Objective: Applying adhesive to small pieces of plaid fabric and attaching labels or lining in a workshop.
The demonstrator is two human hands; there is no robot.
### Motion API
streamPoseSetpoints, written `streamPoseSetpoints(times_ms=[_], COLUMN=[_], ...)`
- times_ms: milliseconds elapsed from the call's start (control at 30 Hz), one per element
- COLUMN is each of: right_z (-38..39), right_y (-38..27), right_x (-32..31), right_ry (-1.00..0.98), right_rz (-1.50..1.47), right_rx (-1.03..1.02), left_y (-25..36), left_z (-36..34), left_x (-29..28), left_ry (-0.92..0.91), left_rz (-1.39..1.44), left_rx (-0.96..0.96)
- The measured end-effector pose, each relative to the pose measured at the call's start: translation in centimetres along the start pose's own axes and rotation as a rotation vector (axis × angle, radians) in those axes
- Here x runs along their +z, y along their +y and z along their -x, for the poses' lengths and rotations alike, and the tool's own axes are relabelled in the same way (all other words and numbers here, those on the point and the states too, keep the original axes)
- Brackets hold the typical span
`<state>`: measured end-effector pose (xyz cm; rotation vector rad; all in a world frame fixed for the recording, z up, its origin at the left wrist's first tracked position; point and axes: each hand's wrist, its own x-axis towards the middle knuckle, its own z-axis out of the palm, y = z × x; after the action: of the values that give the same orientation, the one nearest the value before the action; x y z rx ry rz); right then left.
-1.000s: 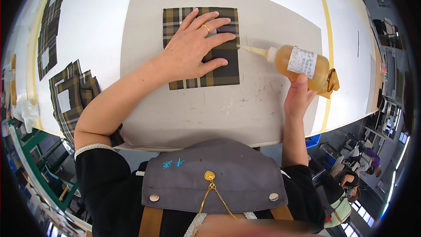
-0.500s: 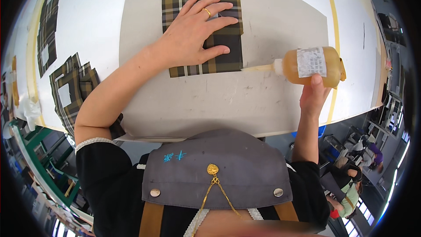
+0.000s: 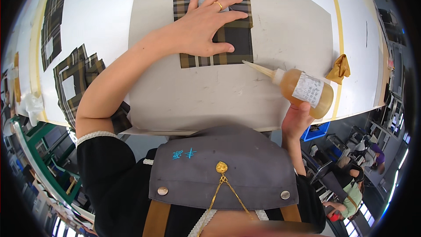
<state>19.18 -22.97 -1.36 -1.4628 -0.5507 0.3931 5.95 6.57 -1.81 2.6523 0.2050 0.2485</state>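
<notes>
My left hand [image 3: 206, 28] lies flat with fingers spread on a dark plaid fabric piece [image 3: 237, 39], and a pale patch shows partly under the fingers. In my right hand [image 3: 298, 120] is a squeeze bottle [image 3: 307, 92] of amber liquid, with a white label and a long tapered nozzle [image 3: 259, 69]. The bottle is tilted, its nozzle pointing up and left. The nozzle tip is at the fabric's lower right edge; whether it touches the cloth I cannot tell.
A grey board [image 3: 210, 96] lies under the fabric on the white table [image 3: 101, 4]. Stacked plaid pieces [image 3: 79, 77] and more plaid pieces [image 3: 52, 26] lie at the left. A crumpled mustard cloth [image 3: 339, 69] rests at the right. A blue crate [image 3: 315, 132] stands below the table edge.
The bottle has swung so its base is lower, with my right hand lower too. The mustard cloth, earlier mostly hidden behind the bottle, now shows fully. My left hand stays spread on the fabric.
</notes>
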Motion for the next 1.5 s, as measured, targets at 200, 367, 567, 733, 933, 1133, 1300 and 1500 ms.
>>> streamPoseSetpoints(times_ms=[200,367,567,733,933,1133,1300,1500], right_z=[1.2,1.7,1.4,-1.6,-6.7,-7.1,-7.6,-7.7], right_y=[0.1,0.6,-0.4,-1.5,-1.7,0.0,0.2,-0.9], right_x=[2.5,4.8,8.0,8.9,9.2,9.9,11.5,12.9], right_ry=[-0.082,-0.137,-0.171,-0.181,-0.281,-0.355,-0.325,-0.408], right_rz=[0.005,-0.022,-0.013,-0.405,-0.423,0.023,0.075,0.176], right_rx=[0.018,0.026,0.092,0.375,0.256,-0.233,-0.237,-0.247], left_y=[-0.1,-0.2,-0.1,-0.7,-2.6,-4.7,-4.7,-4.6], left_z=[0.2,0.1,-0.3,-0.3,-0.5,-0.3,-0.5,-0.5], left_x=[0.3,0.7,0.6,0.3,-3.4,-4.8,-4.8,-4.8], left_ry=[0.010,0.026,0.003,0.073,0.222,0.100,0.082,0.053], left_rz=[0.015,0.000,0.022,0.078,0.153,0.172,0.167,0.180], left_rx=[-0.001,-0.010,-0.007,-0.007,-0.156,-0.267,-0.283,-0.312])
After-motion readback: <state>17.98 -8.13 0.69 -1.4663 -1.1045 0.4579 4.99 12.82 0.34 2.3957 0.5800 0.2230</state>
